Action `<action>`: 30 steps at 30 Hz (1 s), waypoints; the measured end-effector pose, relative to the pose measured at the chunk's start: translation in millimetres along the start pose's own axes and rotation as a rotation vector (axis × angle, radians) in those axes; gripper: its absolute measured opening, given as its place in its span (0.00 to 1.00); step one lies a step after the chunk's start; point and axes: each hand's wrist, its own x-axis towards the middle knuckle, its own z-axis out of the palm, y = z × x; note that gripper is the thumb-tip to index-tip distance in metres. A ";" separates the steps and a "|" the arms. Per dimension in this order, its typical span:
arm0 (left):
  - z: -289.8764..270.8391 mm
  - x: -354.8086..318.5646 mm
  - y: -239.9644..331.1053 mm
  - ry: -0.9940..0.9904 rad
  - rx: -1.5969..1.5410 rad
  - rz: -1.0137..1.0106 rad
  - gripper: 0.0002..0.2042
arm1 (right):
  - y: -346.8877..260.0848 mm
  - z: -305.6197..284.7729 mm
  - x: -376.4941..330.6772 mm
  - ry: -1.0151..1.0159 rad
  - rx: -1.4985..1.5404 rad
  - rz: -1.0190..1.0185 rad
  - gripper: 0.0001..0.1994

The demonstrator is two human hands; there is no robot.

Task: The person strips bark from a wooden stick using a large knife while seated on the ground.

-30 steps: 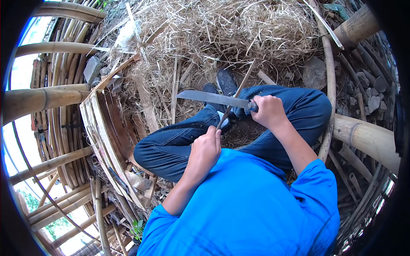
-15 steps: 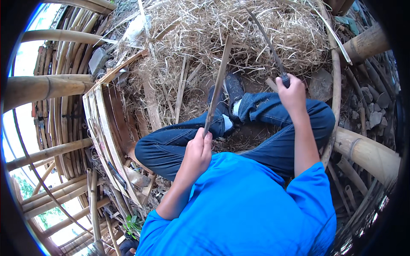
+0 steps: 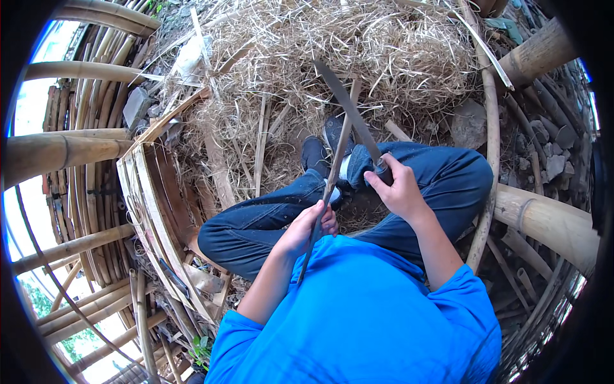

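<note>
My left hand (image 3: 303, 229) is closed round a long, thin bamboo strip (image 3: 339, 153). The strip slants up and away from my lap, and its lower end reaches past the hand towards my blue shirt. In my right hand (image 3: 404, 187) is a machete (image 3: 363, 131), gripped by its dark handle. Its long grey blade points up and to the left, crossing the far part of the strip in the picture; whether the two touch, I cannot tell. Both hands are above my crossed legs in dark jeans.
Pale shavings (image 3: 396, 57) lie heaped beyond my feet. A wooden crate-like frame (image 3: 144, 185) stands on the left, near stacked bamboo poles (image 3: 89, 150). On the right are a thick bamboo pole (image 3: 543, 221), a thin pole (image 3: 491, 128) and broken stones (image 3: 555, 168).
My right hand has come nearer and to the left, swinging the machete blade leftward across the strip. The strip has slid back through or with my left hand, its lower end now showing.
</note>
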 end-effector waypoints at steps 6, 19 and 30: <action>9.5 -3.5 9.1 -0.032 0.114 -0.053 0.15 | 0.6 7.4 -1.4 -0.073 -0.269 -0.116 0.11; 22.1 -1.7 -15.3 0.243 0.736 0.364 0.14 | -8.2 -7.1 -4.5 -0.170 -0.472 -0.110 0.11; 55.0 -25.6 16.8 0.423 1.165 0.379 0.13 | 2.3 -13.4 5.9 -0.126 -0.609 -0.036 0.07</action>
